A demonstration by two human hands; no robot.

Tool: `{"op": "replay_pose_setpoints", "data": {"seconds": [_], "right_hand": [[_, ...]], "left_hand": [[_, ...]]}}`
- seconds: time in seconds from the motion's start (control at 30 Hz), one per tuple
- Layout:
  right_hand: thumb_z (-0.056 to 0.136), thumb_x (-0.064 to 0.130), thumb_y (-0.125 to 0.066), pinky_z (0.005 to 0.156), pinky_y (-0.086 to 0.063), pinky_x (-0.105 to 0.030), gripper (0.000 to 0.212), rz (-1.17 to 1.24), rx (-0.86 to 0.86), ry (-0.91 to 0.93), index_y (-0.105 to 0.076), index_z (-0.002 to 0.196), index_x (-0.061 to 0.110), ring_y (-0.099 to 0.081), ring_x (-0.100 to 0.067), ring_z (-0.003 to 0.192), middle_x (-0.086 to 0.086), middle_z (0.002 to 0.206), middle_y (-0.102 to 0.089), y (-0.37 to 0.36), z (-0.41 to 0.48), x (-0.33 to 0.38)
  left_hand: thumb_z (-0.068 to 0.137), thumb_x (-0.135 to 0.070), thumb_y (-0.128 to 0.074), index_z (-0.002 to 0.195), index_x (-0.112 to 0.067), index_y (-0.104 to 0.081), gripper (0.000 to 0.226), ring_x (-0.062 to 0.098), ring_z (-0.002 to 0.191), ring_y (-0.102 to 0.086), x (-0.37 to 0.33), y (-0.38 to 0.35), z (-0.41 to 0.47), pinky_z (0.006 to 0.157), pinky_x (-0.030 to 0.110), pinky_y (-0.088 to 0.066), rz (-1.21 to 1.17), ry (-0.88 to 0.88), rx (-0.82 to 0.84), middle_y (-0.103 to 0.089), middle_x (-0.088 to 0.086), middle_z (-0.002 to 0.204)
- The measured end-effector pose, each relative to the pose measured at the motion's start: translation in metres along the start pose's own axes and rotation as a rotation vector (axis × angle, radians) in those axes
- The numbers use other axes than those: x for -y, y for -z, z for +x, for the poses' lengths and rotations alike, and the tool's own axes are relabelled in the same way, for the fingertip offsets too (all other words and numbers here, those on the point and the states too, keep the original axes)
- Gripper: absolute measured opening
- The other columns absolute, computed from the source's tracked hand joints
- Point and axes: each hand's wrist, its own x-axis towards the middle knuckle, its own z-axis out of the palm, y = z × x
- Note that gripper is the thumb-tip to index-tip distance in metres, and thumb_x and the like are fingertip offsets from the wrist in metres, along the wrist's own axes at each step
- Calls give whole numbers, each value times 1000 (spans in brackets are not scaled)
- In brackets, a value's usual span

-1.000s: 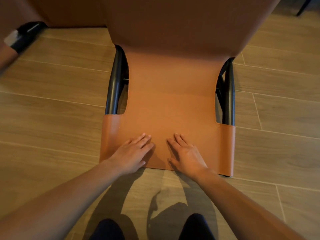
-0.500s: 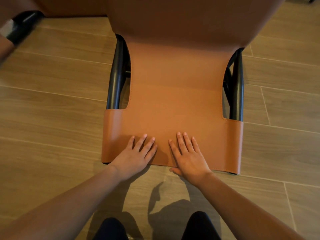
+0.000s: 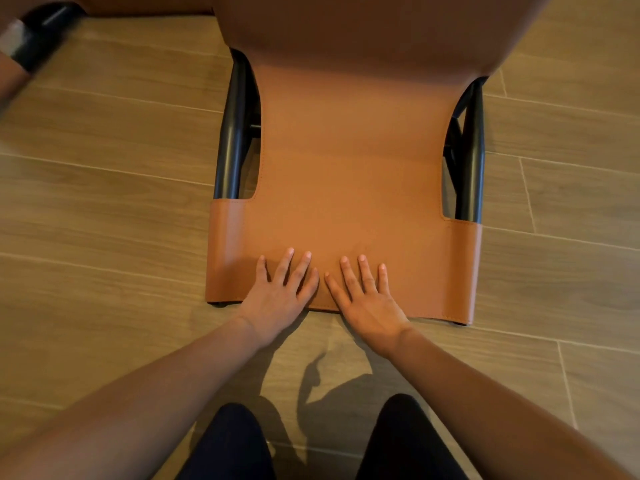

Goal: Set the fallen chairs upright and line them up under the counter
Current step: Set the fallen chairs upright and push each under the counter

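Observation:
A tan leather chair point(image 3: 349, 161) with black metal frame tubes fills the middle of the head view, its backrest facing me and its top edge nearest my body. My left hand point(image 3: 280, 292) lies flat on the leather near that edge, fingers spread and straight. My right hand point(image 3: 365, 297) lies flat beside it, a small gap between the two index fingers. Both thumbs are hidden below the backrest edge. The seat and legs are hidden behind the backrest.
Part of another tan chair with a black leg point(image 3: 38, 32) shows blurred at the top left. Wood-look floor planks point(image 3: 104, 209) spread on both sides. My dark-clad knees point(image 3: 235, 445) are at the bottom.
Both hands stayed on the backrest's top edge while their fingers flattened and came closer together. The chair has shifted slightly nearer and rightward in view.

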Motion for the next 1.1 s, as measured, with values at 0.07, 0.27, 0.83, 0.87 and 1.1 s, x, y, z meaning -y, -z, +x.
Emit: {"op": "replay_pose_setpoints", "data": {"seconds": [0.07,0.27,0.83,0.87,1.1], "right_hand": [[99,14,-45,108,-1,-71,86,4,0,-15,26,147,12,17,-57,137,-26,154,24,0,1,1],[102,20,-39,108,-7,-70,79,4,4,-18,26,147,13,9,-57,139,-24,157,19,-1,-1,2],[102,10,-32,112,-22,-59,69,1,150,88,12,153,23,-3,-48,144,-15,161,7,60,-27,-19],[101,9,-33,113,-23,-59,70,4,155,86,12,153,23,-3,-47,145,-15,161,7,68,-30,-21],[100,3,-34,108,-34,-52,72,12,149,81,11,153,21,-14,-44,144,-15,162,3,140,-55,-35]], "left_hand": [[99,-22,-40,148,-13,2,65,44,144,7,0,1,-1,105,70,-20,-8,10,-14,13,18,158],[98,-20,-42,149,-19,8,71,39,145,13,3,-1,-7,108,67,-17,-33,35,18,22,11,158],[96,-4,-41,152,-28,6,77,32,147,7,29,50,-20,112,55,-26,-156,-24,108,12,5,161],[96,-4,-42,152,-28,6,77,32,147,6,30,56,-22,112,54,-27,-159,-21,109,10,6,161],[95,-3,-48,152,-30,1,80,35,146,-13,52,133,-39,99,42,-43,-167,-46,100,-2,6,162]]}}
